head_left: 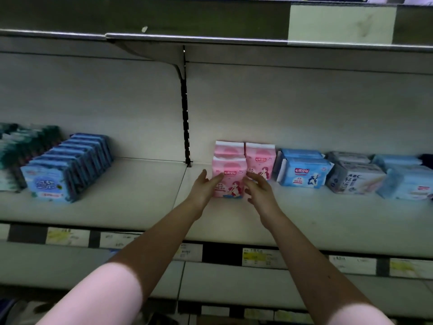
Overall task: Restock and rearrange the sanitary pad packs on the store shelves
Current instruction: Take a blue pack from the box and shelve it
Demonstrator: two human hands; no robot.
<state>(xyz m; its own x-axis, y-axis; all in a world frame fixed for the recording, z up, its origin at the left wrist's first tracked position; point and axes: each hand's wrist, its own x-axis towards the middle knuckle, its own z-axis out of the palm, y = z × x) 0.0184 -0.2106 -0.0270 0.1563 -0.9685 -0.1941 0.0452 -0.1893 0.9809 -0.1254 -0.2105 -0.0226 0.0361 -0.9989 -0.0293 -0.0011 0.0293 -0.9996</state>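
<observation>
Two bare forearms rise from the lower corners of the frame, past the strip of white and yellow price labels (259, 257) on the front edge of the pale metal shelf (140, 195). At centre frame, the left hand (206, 186) lays straight, closed-together fingers on the front left of an upright pink plastic sanitary pad pack (229, 182), thumb raised. The right hand (259, 190) sits at the pack's right edge, its fingers slightly apart and loosely bent; contact cannot be told.

Behind that pack stands a 2nd pink pack (230, 148), with a 3rd pink pack (260, 161) just beside it. Toward the right edge sit the light blue packs (302, 175), a grey pack (354, 179) and a pale blue pack (406, 184). At left lies a row of blue-edged packs (69, 165), with blurred teal packs (21, 146) beyond. A black slotted upright (186, 113) splits the back wall.
</observation>
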